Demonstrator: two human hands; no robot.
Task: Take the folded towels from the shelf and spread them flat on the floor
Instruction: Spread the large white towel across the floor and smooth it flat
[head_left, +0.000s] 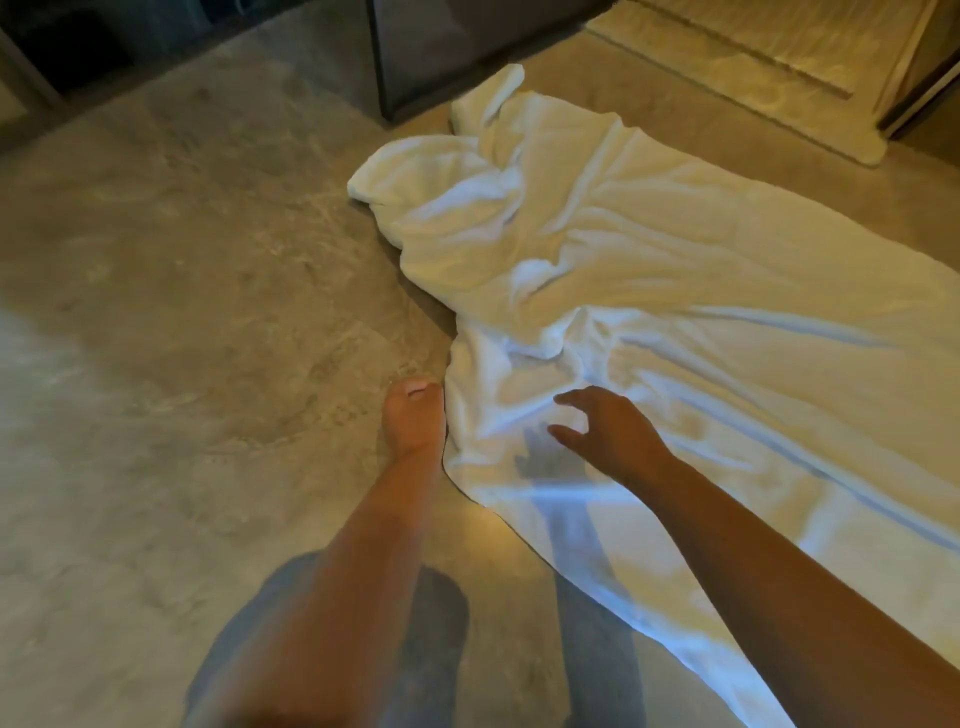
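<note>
The mottled grey-beige floor (156, 312) carries 1 white towel (675, 291), bunched and creased at its far end and flatter toward the near right. 1 bare foot (414, 415) stands on the floor, touching the towel's edge. A pale mat (727, 62) lies beyond.

no readable text, labels or signs

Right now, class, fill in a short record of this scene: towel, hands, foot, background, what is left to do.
towel: white, on the floor; near part fairly flat, far end bunched
right hand: open, over the towel's near edge, holding nothing
left hand: not in view
foot: bare, beside the towel's edge
background: pale mat and dark cabinet beyond
left to do: probably flatten the bunched end
</note>
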